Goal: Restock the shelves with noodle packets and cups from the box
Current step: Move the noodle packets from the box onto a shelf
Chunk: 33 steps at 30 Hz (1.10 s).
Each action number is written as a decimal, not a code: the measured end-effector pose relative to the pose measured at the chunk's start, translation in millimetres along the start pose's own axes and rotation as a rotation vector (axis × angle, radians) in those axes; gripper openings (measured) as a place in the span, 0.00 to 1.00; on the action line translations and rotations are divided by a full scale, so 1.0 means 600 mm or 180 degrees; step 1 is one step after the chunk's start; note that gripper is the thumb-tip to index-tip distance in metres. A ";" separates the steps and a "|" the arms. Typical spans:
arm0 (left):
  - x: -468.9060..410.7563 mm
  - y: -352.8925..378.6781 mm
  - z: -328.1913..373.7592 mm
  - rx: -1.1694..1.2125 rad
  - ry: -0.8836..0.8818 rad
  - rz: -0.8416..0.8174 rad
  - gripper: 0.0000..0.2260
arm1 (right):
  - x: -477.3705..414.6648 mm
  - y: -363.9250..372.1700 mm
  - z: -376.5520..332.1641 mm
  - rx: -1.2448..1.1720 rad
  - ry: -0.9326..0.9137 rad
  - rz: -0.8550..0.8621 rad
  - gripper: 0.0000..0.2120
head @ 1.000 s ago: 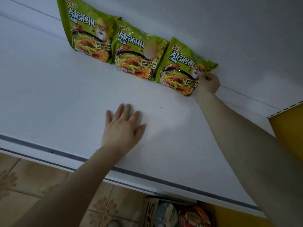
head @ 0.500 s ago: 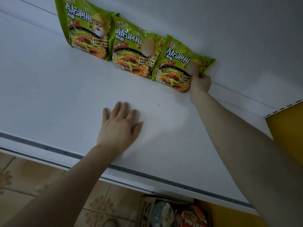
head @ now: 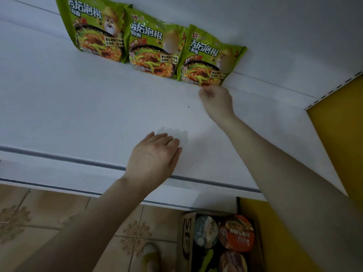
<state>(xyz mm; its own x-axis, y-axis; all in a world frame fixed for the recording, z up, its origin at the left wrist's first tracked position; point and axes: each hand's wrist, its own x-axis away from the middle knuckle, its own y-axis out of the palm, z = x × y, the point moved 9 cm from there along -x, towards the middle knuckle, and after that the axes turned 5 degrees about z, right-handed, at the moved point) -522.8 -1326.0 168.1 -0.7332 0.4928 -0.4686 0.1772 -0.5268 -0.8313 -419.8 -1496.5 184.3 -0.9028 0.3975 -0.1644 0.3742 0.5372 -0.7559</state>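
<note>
Three green noodle packets lean in a row against the back of the white shelf (head: 59, 107). The rightmost packet (head: 208, 55) stands just above my right hand (head: 217, 101). That hand's fingers are curled, and its knuckles touch the packet's lower edge without a plain grip. My left hand (head: 155, 156) hovers a little above the shelf near its front edge, fingers relaxed, its shadow beside it. Below the shelf, a cardboard box (head: 186, 238) on the floor holds noodle cups, among them a red-lidded cup (head: 236, 231) and a grey-lidded cup (head: 206, 230).
The shelf's front rail (head: 78, 163) runs across the view. A yellow side panel (head: 341, 138) closes the shelf on the right. Brown patterned floor tiles (head: 49, 222) lie below, with a pale shoe (head: 151, 258) next to the box.
My right hand left the packet's right side and dropped to its lower edge. My left hand lifted off the shelf, where it lay flat, and drew back toward the front.
</note>
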 end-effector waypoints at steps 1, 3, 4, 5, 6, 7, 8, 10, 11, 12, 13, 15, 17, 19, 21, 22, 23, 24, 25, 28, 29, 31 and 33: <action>0.014 -0.007 0.009 0.0025 0.0095 -0.0011 0.15 | 0.022 -0.001 -0.002 0.0006 0.0024 0.0005 0.12; 0.046 -0.021 0.027 0.0071 0.0265 -0.0072 0.14 | 0.070 -0.008 -0.001 0.0058 0.0109 0.0046 0.12; 0.062 -0.030 0.038 0.0097 0.0348 -0.0118 0.14 | 0.095 -0.016 0.001 0.0087 0.0168 0.0090 0.11; 0.079 -0.039 0.048 0.0126 0.0432 -0.0146 0.14 | 0.122 -0.026 0.005 0.0111 0.0237 0.0143 0.11; 0.095 -0.049 0.058 0.0158 0.0509 -0.0163 0.14 | 0.148 -0.037 0.009 0.0124 0.0303 0.0205 0.11; 0.111 -0.058 0.069 0.0198 0.0587 -0.0188 0.14 | 0.176 -0.050 0.015 0.0114 0.0380 0.0275 0.11; 0.125 -0.067 0.082 0.0246 0.0674 -0.0221 0.14 | 0.204 -0.064 0.023 0.0091 0.0463 0.0343 0.11; 0.152 -0.083 0.110 0.0333 0.0840 -0.0218 0.14 | 0.259 -0.094 0.042 0.0084 0.0602 0.0458 0.11; 0.162 -0.090 0.125 0.0358 0.0913 -0.0198 0.14 | 0.284 -0.110 0.052 0.0105 0.0665 0.0497 0.11; 0.170 -0.093 0.141 0.0379 0.0981 -0.0210 0.15 | 0.308 -0.125 0.066 0.0138 0.0744 0.0520 0.11; 0.177 -0.095 0.157 0.0391 0.1057 -0.0219 0.15 | 0.333 -0.139 0.080 0.0190 0.0837 0.0527 0.11; 0.194 -0.096 0.193 0.0367 0.1189 -0.0242 0.15 | 0.378 -0.166 0.113 0.0320 0.1011 0.0523 0.11; 0.212 -0.085 0.226 0.0364 0.1304 -0.0336 0.16 | 0.424 -0.190 0.156 0.0379 0.1250 0.0550 0.11; 0.229 -0.061 0.258 0.0427 0.1392 -0.0498 0.17 | 0.475 -0.207 0.209 0.0399 0.1555 0.0518 0.13; 0.250 -0.031 0.290 0.0516 0.1437 -0.0665 0.17 | 0.530 -0.219 0.265 0.0411 0.1817 0.0459 0.14; 0.262 -0.016 0.305 0.0574 0.1449 -0.0776 0.17 | 0.557 -0.225 0.291 0.0435 0.1933 0.0426 0.14; 0.277 0.005 0.321 0.0648 0.1463 -0.0906 0.17 | 0.585 -0.233 0.318 0.0485 0.2049 0.0397 0.14; 0.293 0.029 0.336 0.0723 0.1458 -0.1048 0.18 | 0.613 -0.240 0.345 0.0545 0.2153 0.0368 0.14; 0.309 0.052 0.349 0.0791 0.1424 -0.1200 0.19 | 0.639 -0.244 0.373 0.0583 0.2253 0.0329 0.14; 0.354 0.124 0.383 0.0709 0.1334 -0.1621 0.19 | 0.718 -0.244 0.458 0.0488 0.2552 0.0216 0.13; 0.368 0.147 0.393 0.0653 0.1305 -0.1709 0.18 | 0.742 -0.240 0.485 0.0436 0.2656 0.0190 0.13; 0.392 0.192 0.406 0.0653 0.1063 -0.1982 0.16 | 0.788 -0.226 0.535 0.0326 0.2847 0.0105 0.13; 0.416 0.239 0.413 0.0595 0.0870 -0.2193 0.13 | 0.831 -0.203 0.578 0.0186 0.3026 0.0000 0.12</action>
<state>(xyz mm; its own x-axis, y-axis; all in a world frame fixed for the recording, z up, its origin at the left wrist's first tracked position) -843.3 -1450.2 5.7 -0.4448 0.8936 0.0601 -0.3934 -0.1346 -0.9095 -989.1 -1621.4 -25.6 -0.3428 0.8498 0.4004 0.3397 0.5095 -0.7906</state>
